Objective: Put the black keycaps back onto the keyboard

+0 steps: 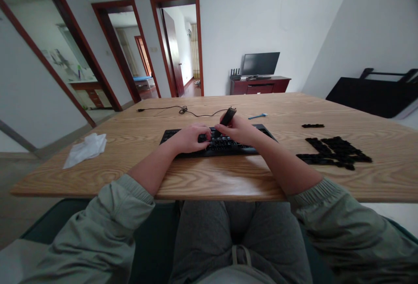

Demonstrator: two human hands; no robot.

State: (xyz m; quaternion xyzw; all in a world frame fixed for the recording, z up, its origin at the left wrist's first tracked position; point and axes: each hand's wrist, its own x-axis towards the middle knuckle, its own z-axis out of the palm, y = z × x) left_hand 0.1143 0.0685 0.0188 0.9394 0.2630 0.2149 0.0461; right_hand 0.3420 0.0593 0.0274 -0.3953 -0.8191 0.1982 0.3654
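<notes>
A black keyboard (225,145) lies flat on the wooden table in front of me. My right hand (240,130) is closed round a thick black handheld tool (228,116), which leans over the middle of the keyboard; its lower end is partly hidden by my fingers. My left hand (193,138) rests on the left half of the keyboard, fingers curled and the thumb close to the keys. Whatever is between those fingertips is too small to make out. Loose black keycaps (338,150) lie in a cluster to the right of the keyboard.
Behind the keyboard, a black cable (183,109) with a knot runs across the table (225,179). A small blue tool (257,116) lies at the back right, and a short row of black keycaps (312,126) farther right. Crumpled white tissue (86,150) sits at the left.
</notes>
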